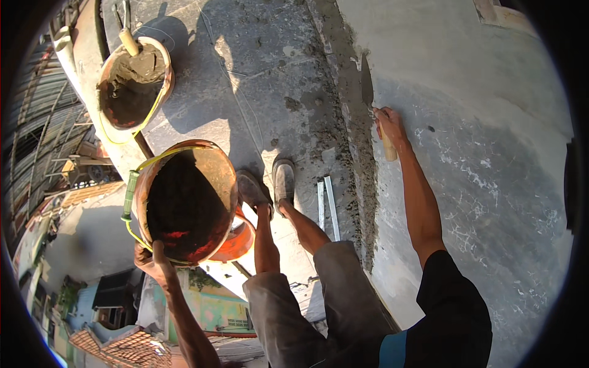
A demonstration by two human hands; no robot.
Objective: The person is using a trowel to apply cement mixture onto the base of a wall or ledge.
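Observation:
My right hand (391, 126) grips a pointed trowel (367, 83) by its pale handle. The blade lies along a strip of wet grey mortar (362, 147) where the floor meets the smooth grey wall (448, 172). On the other side, my left hand (156, 267) is closed on the lower rim of a bucket (215, 168), tipped so its mouth faces me. A yellow wire handle with a green grip (130, 195) hangs at its side. Deep shadow covers most of the bucket's inside, so its contents are hard to make out.
Another bucket (167, 67) at the upper left holds grey mortar and a wooden-handled tool (129, 44). A red-orange bucket (236, 245) is partly hidden behind the tipped one. Two metal strips (332, 208) lie near my shoes (283, 181). Beyond the left edge, rooftops (123, 349) show far below.

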